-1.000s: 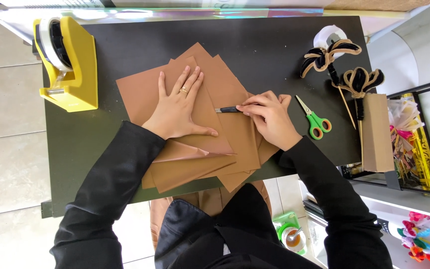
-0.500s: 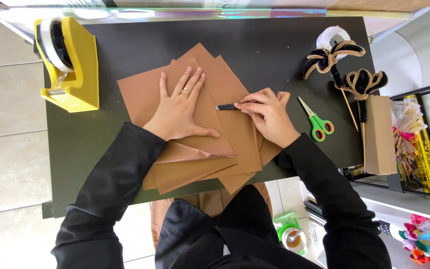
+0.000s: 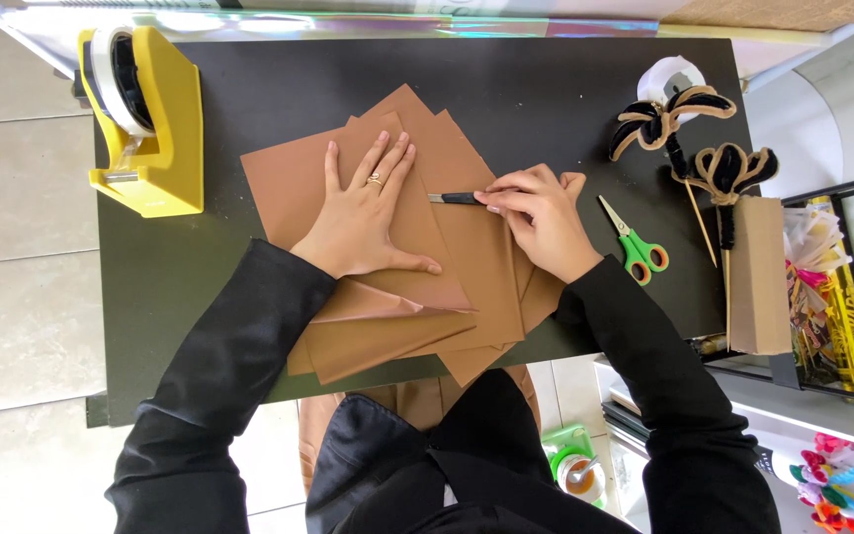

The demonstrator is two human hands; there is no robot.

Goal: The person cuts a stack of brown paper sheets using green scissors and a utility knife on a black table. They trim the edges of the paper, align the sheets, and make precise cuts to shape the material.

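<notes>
1. Two hands work over one black table (image 3: 546, 89), both in black sleeves.
2. The left hand (image 3: 363, 213) lies flat and released, fingers spread, pressing on the top sheet of a fanned stack of brown paper sheets (image 3: 467, 267); one ring shows on a finger.
3. The stack sits at the table's middle, its lower corners jutting past the near edge. At least five sheets overlap; an exact count cannot be told. One sheet is folded over just below the left hand.
4. The right hand (image 3: 541, 218) is clenched around one small craft knife (image 3: 455, 199), whose blade end points left and rests on the paper, near the left hand's fingertips.
5. One pair of green-handled scissors (image 3: 635, 242) lies just right of the right hand, apart from it.
6. One yellow tape dispenser (image 3: 150, 119) stands at the table's far left corner, holding one roll.
7. Two looped dark-and-tan bows on sticks (image 3: 704, 138) lie at the right, beside one brown box (image 3: 758, 277).
</notes>
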